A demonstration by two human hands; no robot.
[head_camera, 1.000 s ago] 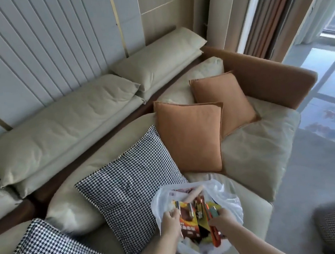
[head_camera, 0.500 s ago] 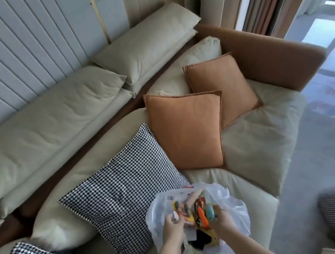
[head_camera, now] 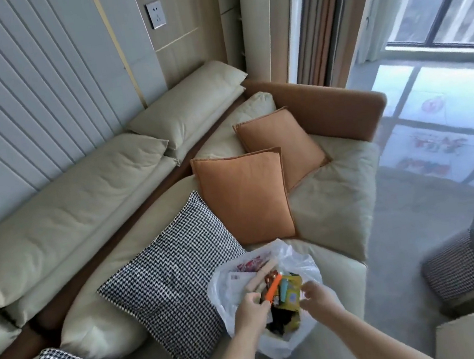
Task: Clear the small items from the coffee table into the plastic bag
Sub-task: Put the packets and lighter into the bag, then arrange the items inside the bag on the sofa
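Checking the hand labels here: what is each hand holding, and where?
Both hands hold the plastic bag at its open rim, left and right sides.

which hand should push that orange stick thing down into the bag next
Left, probably. The left hand already has its grip at the base of the orange stick, which pokes out of the plastic bag; the right hand is at the yellow packet.

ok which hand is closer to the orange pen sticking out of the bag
Left. The left hand is right at the lower end of the orange pen, seemingly pinching it. The right hand is across the plastic bag opening, beyond the yellow packet.
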